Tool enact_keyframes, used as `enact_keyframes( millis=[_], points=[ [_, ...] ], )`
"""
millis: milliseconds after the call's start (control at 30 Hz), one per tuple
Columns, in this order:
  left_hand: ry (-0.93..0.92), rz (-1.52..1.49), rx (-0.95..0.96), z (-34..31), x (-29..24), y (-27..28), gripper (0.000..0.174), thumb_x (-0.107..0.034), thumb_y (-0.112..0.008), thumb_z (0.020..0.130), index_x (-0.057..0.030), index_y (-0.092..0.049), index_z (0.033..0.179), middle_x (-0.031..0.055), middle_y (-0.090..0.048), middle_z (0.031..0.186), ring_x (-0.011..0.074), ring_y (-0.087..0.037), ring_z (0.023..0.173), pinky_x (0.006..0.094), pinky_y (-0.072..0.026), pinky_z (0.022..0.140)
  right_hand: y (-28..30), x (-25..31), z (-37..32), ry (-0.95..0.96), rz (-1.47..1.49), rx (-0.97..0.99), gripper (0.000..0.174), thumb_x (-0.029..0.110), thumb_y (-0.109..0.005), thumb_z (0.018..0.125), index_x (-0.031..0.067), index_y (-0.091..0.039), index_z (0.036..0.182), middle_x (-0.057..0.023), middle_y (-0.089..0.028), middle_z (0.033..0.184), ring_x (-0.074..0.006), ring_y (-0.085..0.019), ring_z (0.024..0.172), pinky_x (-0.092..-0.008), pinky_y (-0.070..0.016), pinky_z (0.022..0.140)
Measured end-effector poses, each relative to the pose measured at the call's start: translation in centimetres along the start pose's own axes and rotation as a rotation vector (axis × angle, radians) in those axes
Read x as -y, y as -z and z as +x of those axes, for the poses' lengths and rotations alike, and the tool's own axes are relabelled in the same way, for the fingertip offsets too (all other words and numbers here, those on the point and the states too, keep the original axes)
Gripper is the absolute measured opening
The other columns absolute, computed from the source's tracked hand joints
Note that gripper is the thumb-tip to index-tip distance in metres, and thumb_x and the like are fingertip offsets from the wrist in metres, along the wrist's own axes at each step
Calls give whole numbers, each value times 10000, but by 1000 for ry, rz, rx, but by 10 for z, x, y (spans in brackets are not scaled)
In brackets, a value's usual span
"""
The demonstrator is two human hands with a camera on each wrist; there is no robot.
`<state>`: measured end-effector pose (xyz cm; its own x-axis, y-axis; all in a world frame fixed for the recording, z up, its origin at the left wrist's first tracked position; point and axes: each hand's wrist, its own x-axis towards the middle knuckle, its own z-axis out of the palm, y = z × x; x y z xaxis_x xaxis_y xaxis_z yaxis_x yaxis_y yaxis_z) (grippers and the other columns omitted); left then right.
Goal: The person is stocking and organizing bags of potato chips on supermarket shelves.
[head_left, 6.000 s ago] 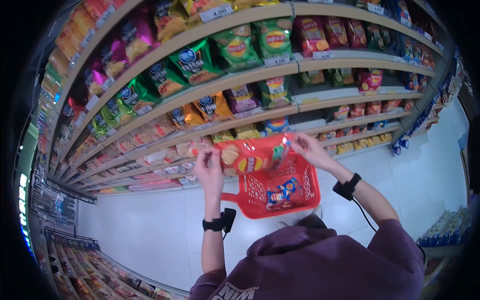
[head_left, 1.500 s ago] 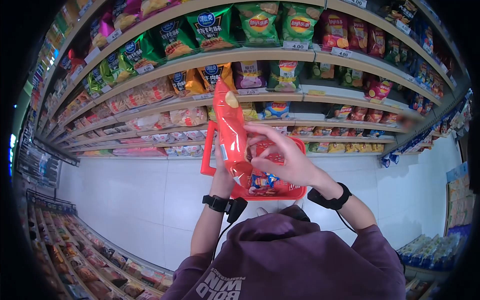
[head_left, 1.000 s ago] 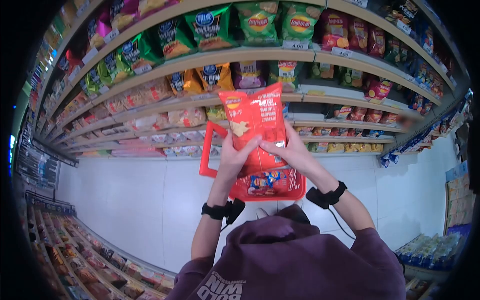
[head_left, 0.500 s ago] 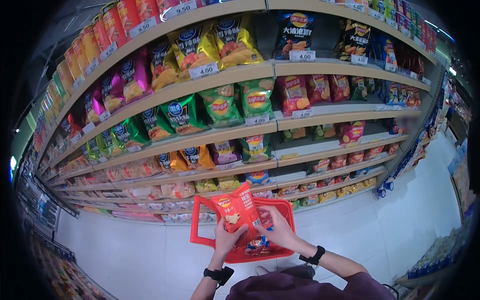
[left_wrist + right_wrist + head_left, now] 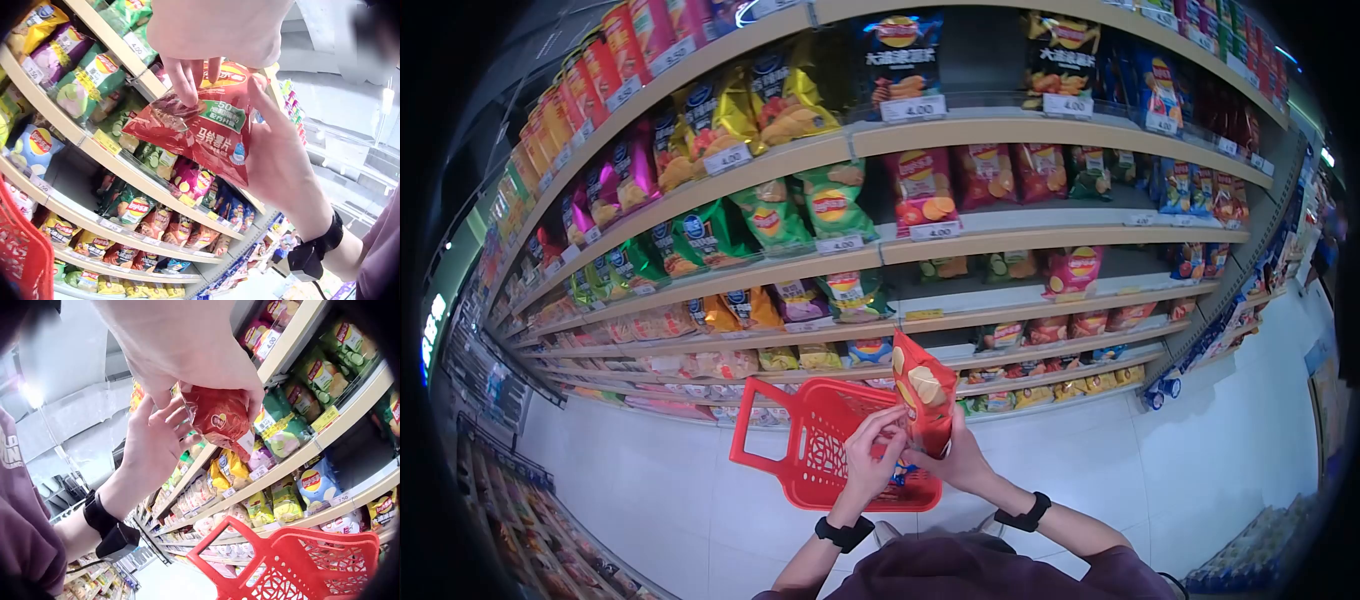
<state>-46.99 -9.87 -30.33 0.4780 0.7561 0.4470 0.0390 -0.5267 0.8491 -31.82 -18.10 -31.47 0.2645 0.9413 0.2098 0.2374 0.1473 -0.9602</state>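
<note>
You are in a shop aisle, with shelves (image 5: pixel 1040 241) of bagged snacks beyond a pale, shiny floor (image 5: pixel 660 475). In the head view, your hands hold a red potato-chip bag (image 5: pixel 926 392) upright and slightly tilted, above the right part of a red shopping basket (image 5: pixel 812 488); a blue packet (image 5: pixel 901 470) shows in the basket. The left wrist view shows your left hand (image 5: pixel 215 31) with its fingers reaching down over the bag's printed front, while your right hand (image 5: pixel 281 153) grips its right side, thumb near the top. In the right wrist view, your right hand clasps the bag from above; your left hand's fingers are spread, loosely bent, beside its left edge.
</note>
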Motion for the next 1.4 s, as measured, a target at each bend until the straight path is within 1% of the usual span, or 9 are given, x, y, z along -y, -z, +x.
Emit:
enact_keyframes(
  millis=[100, 267, 300, 367, 500, 533, 900, 1100, 1400],
  points=[
    [-45, 42, 42, 7, -19, -48, 281, 13, -692, 834, 32, -673, 1114, 142, -674, 1131, 134, -687, 851, 250, -575, 706, 45, -16, -9, -103, 46, -86, 862, 260, -838, 762, -42, -283, 1349, -222, -587, 1223, -309, -625, 1112, -392, -501, 917],
    [-126, 181, -135, 23, -30, -113, 218, -28, -752, 804, 5, -673, 1004, 102, -668, 1057, 172, -663, 930, 271, -552, 725, 110, -32, -10, 107, 174, -178, 716, 54, -762, 795, -1, -310, 1347, -158, -591, 1220, -232, -611, 1120, -344, -512, 904],
    [-117, 201, -162, 26, -32, -123, 328, -34, -757, 799, 1, -623, 1096, 112, -652, 1089, 169, -649, 959, 268, -541, 755, 121, -30, -11, 60, 322, -168, 717, 52, -755, 797, 3, -310, 1357, -149, -583, 1233, -221, -596, 1136, -341, -501, 923],
    [104, 7, -111, 32, -37, -141, 450, -39, -753, 814, 1, -545, 1211, 116, -643, 1105, 146, -635, 965, 268, -531, 786, 147, -20, -12, -66, 615, -154, 719, 46, -741, 802, 12, -309, 1376, -130, -565, 1259, -199, -566, 1170, -335, -478, 959],
    [480, -673, 272, 55, -47, -159, 549, -94, -741, 860, 12, -458, 1318, 116, -603, 1233, 148, -604, 1101, 303, -499, 949, 192, -8, -13, -194, 681, -68, 537, 175, -617, 939, 16, -381, 1395, -107, -545, 1316, -159, -537, 1181, -314, -431, 1002],
    [449, -656, 317, 57, -55, -163, 575, -106, -741, 860, 17, -443, 1336, 123, -574, 1288, 163, -586, 1154, 318, -474, 1006, 201, -2, -9, -206, 683, -52, 519, 198, -608, 954, 11, -392, 1388, -104, -559, 1299, -152, -552, 1160, -306, -442, 986],
    [498, -667, 415, 79, -47, -225, 583, -100, -756, 844, -9, -451, 1333, 93, -588, 1275, 153, -576, 1164, 314, -480, 995, 263, -12, 0, -225, 412, -176, 458, 231, -659, 941, -8, -471, 1283, -94, -607, 1208, -131, -594, 1085, -280, -482, 922],
    [690, -597, 338, 108, -30, -246, 566, -59, -769, 809, 5, -491, 1298, 92, -623, 1210, 149, -612, 1092, 293, -494, 947, 286, -48, 36, -308, 317, -100, 435, 263, -675, 933, 0, -502, 1233, -84, -620, 1172, -120, -596, 1043, -271, -487, 892],
    [661, -522, 429, 164, 21, -283, 497, -175, -730, 876, 19, -519, 1282, 98, -644, 1183, 139, -623, 1055, 295, -502, 914, 331, -82, 81, -391, 305, -38, 625, 271, -730, 882, -21, -404, 1328, -136, -592, 1230, -171, -596, 1114, -312, -498, 944]
  ],
)
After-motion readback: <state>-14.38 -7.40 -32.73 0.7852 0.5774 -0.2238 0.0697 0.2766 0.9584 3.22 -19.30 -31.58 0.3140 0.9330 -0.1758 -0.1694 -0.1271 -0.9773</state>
